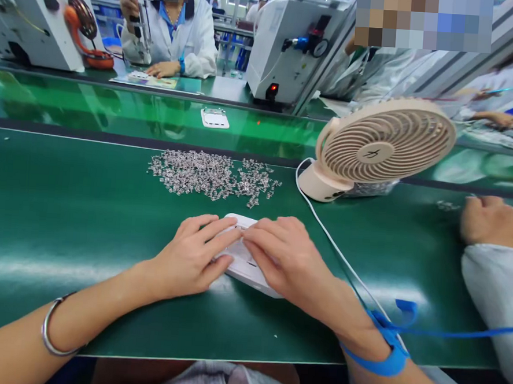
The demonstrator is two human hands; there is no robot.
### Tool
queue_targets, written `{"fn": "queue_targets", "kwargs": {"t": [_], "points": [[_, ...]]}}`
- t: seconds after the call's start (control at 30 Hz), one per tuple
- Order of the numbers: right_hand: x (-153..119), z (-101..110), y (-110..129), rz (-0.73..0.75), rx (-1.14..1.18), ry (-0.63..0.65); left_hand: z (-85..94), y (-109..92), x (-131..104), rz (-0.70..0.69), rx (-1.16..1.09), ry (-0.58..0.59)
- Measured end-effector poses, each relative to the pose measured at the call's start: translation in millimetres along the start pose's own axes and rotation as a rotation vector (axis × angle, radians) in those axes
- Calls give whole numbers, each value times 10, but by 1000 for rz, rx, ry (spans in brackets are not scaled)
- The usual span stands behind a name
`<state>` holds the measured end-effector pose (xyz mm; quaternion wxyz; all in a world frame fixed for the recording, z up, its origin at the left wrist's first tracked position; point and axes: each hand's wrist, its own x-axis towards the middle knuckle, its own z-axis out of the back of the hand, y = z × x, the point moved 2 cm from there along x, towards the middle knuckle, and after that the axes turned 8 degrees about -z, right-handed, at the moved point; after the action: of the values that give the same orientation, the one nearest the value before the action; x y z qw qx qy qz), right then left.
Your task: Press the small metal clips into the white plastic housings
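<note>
A white plastic housing [246, 273] with rounded corners lies on the green work surface in front of me, partly covered by both hands. My left hand [191, 256] rests on its left side, fingers stretched out and spread, thumb near the front edge. From the right, my right hand [289, 256] reaches over the housing with its fingertips pinched together, close to the left index fingertip. Whatever sits in that pinch is too small or hidden to name. Beyond the hands lies a loose heap of small clear plastic parts [192, 173], with a smaller cluster to its right.
A beige fan [381, 147] stands behind on the right, its white cable [332, 240] running towards me. A blue wrist strap [381, 356] with a cord circles my right wrist. Another white housing [214, 118] lies on the green strip behind. A co-worker's hand [498, 221] is at the right.
</note>
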<state>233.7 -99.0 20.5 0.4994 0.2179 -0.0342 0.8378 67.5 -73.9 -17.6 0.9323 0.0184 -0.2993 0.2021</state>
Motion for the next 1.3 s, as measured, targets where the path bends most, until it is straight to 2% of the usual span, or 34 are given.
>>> {"fn": "queue_targets", "kwargs": {"t": [0.1,0.2,0.3,0.4,0.47,0.53,0.63,0.8,0.87,1.1,1.3], "points": [[-22,156,-141,-139,113,-251,9,-67,22,-77,136,165],[-62,268,-266,-311,209,-477,23,-207,31,-130,322,169],[-83,262,-288,-397,292,-555,23,-364,11,-147,298,171],[-70,177,-237,-399,353,-481,26,-465,-22,-256,117,217],[-61,126,-209,-392,373,-435,34,-463,-29,-295,81,259],[-59,99,-210,-402,383,-414,43,-414,-17,-271,131,280],[-70,76,-247,-420,374,-360,62,-331,13,-181,295,243],[-84,-50,-275,-309,306,-23,75,-321,17,-124,459,201],[-86,-110,-281,-285,269,34,70,-332,10,-122,469,213],[-74,-240,-306,-218,51,19,57,-331,16,-115,497,222],[-95,-305,-247,-178,-66,-125,40,-366,38,-88,510,224]]}}
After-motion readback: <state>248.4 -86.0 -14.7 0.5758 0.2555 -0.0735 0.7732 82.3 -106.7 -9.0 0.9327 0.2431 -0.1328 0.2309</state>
